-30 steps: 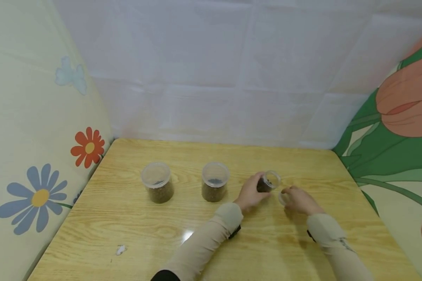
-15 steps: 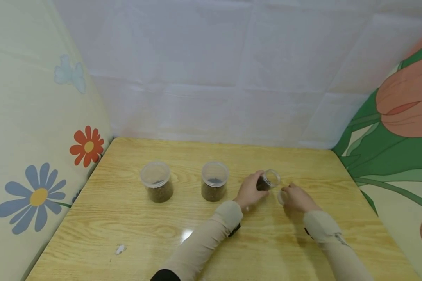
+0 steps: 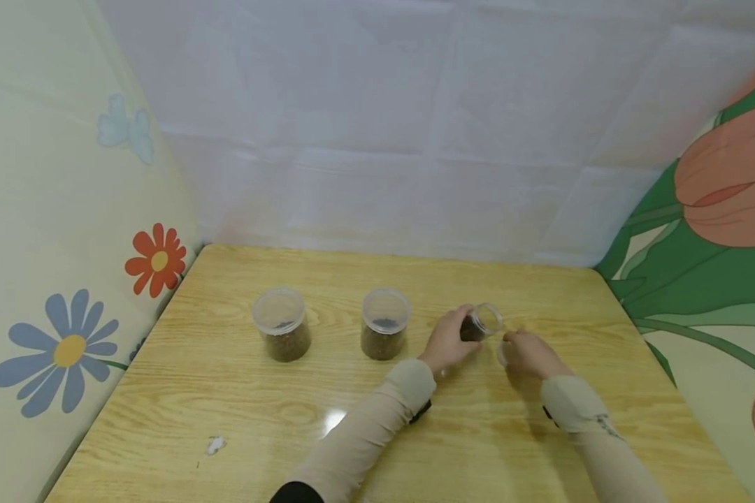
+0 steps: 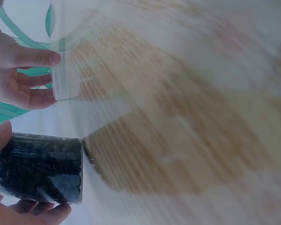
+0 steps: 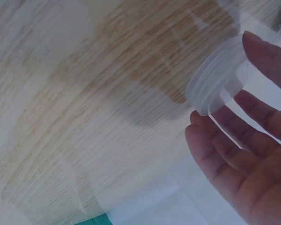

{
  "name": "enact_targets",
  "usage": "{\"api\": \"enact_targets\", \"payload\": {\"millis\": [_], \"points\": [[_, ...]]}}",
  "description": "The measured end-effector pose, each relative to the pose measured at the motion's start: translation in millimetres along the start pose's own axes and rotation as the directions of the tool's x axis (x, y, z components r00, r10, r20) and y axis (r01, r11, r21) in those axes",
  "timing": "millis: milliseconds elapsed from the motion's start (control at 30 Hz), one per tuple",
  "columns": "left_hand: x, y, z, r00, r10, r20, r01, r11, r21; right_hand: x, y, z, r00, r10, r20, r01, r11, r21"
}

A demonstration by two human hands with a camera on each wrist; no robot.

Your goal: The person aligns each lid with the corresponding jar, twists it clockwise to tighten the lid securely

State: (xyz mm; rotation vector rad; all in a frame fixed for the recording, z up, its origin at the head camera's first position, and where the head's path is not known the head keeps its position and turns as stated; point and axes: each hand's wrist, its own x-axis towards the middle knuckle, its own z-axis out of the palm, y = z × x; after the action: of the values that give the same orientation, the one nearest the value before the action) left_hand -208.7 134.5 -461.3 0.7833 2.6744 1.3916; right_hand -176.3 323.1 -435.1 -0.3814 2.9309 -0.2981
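My left hand (image 3: 447, 341) grips a small clear jar (image 3: 478, 323) around its side. In the left wrist view the jar (image 4: 40, 168) is filled with dark, bean-like pieces, and its mouth is uncovered. It leans to the right in the head view. Close by on the right, my right hand (image 3: 531, 354) holds a clear round lid (image 3: 502, 353) by the edge. The right wrist view shows the thumb on one side of the lid (image 5: 218, 77) and fingertips on the other. The lid is apart from the jar.
Two larger clear jars with lids stand to the left, one at the far left (image 3: 283, 328) and one in the middle (image 3: 384, 328), both with brown contents. The wooden table (image 3: 226, 398) meets a white cloth backdrop (image 3: 377, 140) behind and floral cloths at both sides.
My right hand has shifted slightly left with the lid, closer to the jar. My left hand and the jar have hardly moved.
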Motion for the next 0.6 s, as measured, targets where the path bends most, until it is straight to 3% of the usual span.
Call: {"api": "enact_targets", "payload": {"millis": [233, 600], "points": [[-1.0, 1.3, -1.3, 1.000, 0.017, -0.005, -0.017, 1.000, -0.002, -5, 2, -7, 1.000, 0.008, -0.030, -0.006, 0.998, 0.056], [-0.7, 0.6, -1.2, 1.000, -0.018, 0.021, 0.018, 1.000, 0.010, -13, -1, -37, 0.994, -0.022, -0.107, 0.032, 0.996, 0.088]]}}
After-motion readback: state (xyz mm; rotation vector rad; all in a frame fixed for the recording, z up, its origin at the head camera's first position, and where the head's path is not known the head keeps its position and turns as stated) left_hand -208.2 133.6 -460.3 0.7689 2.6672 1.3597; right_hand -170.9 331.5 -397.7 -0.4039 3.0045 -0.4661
